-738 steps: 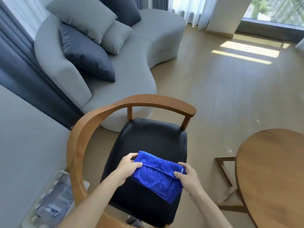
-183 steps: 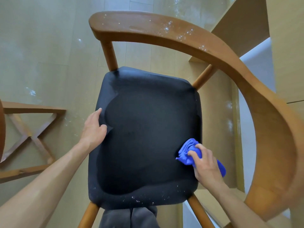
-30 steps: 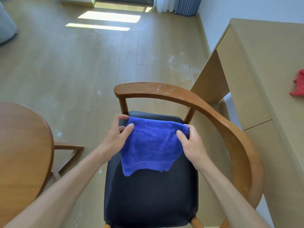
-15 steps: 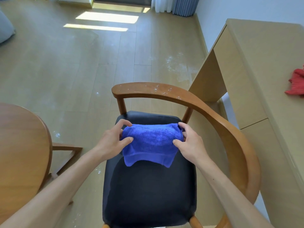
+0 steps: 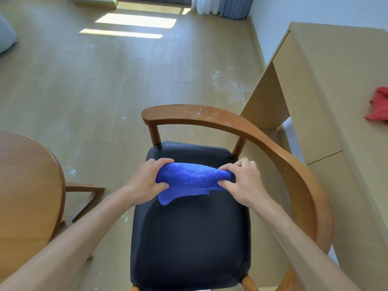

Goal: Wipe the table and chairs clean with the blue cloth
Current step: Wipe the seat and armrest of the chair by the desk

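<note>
The blue cloth (image 5: pixel 192 179) is bunched into a folded roll above the black seat (image 5: pixel 191 238) of a wooden chair. My left hand (image 5: pixel 144 181) grips its left end and my right hand (image 5: pixel 241 181) grips its right end. A loose corner of the cloth hangs down toward the seat. The chair's curved wooden backrest (image 5: pixel 210 118) carries white specks of dust along its top. The round wooden table (image 5: pixel 25 196) fills the left edge of the view.
A light wooden desk (image 5: pixel 336 97) stands at the right, close to the chair's backrest, with a red cloth (image 5: pixel 378 106) on it. White dust marks dot the wooden floor (image 5: pixel 105 80). The table's base (image 5: pixel 84 192) shows beside the chair.
Over the last second both hands have gathered the spread cloth into a tighter roll and brought it lower over the seat. The camera has tilted slightly.
</note>
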